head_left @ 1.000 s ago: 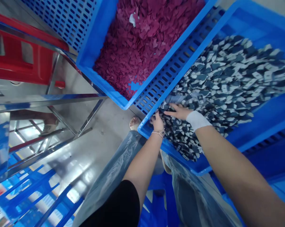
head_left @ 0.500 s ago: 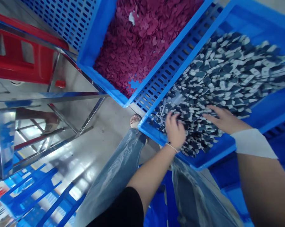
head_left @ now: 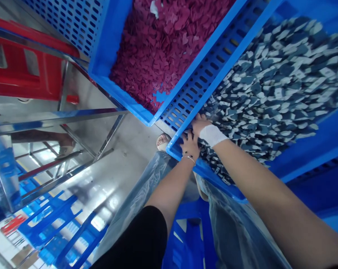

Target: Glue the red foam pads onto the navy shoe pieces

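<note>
Many small dark-and-white flat pieces (head_left: 270, 89) lie heaped in a blue plastic crate (head_left: 183, 129) at the right. My left hand (head_left: 190, 147), with a thin bracelet at the wrist, is in the crate's near-left corner, fingers spread and pointing down among the pieces. Just beyond it, my right hand (head_left: 200, 125), a white band around its wrist, lies by the crate's left wall. Its fingers are stretched out, the tips partly hidden against the wall and pieces. I see nothing gripped in either hand.
A second blue crate (head_left: 121, 98) at the left holds dark-red scraps (head_left: 163, 56) and one whitish scrap. Between the crates shows a perforated blue surface (head_left: 205, 80). A red stool (head_left: 49, 76), a metal frame (head_left: 73, 117) and a blue plastic seat (head_left: 183, 243) stand nearby.
My right hand has swept left across the pieces to the crate's left wall. My left hand has shifted left into the corner. The view has tilted slightly.
</note>
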A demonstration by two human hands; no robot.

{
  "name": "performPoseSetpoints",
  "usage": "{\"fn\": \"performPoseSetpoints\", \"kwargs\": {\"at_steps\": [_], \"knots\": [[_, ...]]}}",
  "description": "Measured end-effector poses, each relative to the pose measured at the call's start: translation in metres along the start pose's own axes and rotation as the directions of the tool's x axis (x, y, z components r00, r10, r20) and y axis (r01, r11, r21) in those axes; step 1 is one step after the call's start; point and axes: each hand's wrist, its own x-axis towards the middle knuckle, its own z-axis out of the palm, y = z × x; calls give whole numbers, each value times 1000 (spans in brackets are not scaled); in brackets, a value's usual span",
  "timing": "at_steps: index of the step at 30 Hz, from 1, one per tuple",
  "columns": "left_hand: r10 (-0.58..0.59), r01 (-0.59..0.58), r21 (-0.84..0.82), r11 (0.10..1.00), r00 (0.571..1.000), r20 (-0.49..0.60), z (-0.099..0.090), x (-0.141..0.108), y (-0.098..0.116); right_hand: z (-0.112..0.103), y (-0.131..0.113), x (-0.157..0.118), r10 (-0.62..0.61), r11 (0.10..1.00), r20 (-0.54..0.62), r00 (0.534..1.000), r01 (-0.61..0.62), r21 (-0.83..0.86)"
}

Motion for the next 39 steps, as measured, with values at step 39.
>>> {"fn": "performPoseSetpoints", "kwargs": {"at_steps": [39], "knots": [[42,-108,325,940,978,204,-26,12,-3,29,32,-100,77,953,-37,996,-85,-291]]}}
